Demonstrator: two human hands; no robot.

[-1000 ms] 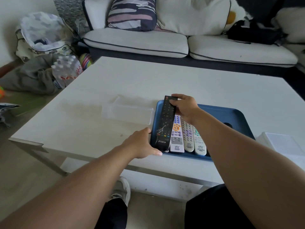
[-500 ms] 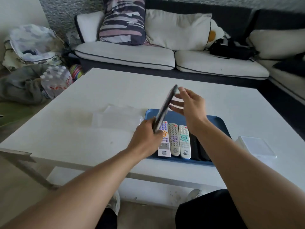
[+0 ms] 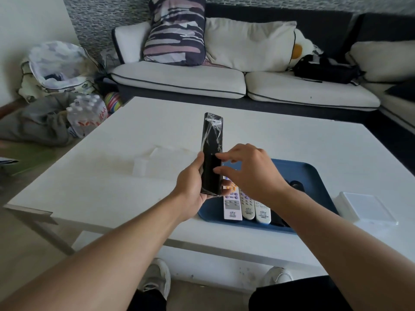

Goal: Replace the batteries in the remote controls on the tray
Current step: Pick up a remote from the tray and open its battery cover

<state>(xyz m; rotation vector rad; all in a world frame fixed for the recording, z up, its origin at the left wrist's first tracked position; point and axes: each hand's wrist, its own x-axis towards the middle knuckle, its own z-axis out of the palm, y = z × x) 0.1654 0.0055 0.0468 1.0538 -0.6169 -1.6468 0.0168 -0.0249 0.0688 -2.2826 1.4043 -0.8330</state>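
My left hand (image 3: 193,187) grips the lower end of a long black remote (image 3: 212,142), held up above the table with its plain back toward me; clear plastic wrap clings to its upper part. My right hand (image 3: 249,173) hovers beside it with spread fingers, two fingertips touching the remote's back near its middle. Below my hands a blue tray (image 3: 314,176) sits on the white table (image 3: 112,187). Three light remotes (image 3: 247,209) lie side by side in the tray, with a dark remote (image 3: 277,218) partly hidden by my right forearm.
A clear plastic box (image 3: 161,162) lies left of the tray. A white lidded box (image 3: 366,207) stands at the right. Beyond the table runs a white sofa (image 3: 179,77) with cushions. Bags and a pack of water bottles (image 3: 87,113) sit on the floor at left.
The black remote was lifted off the tray by both hands, then turned over so its back faces me. My right hand let go of its top and moved down to its middle.
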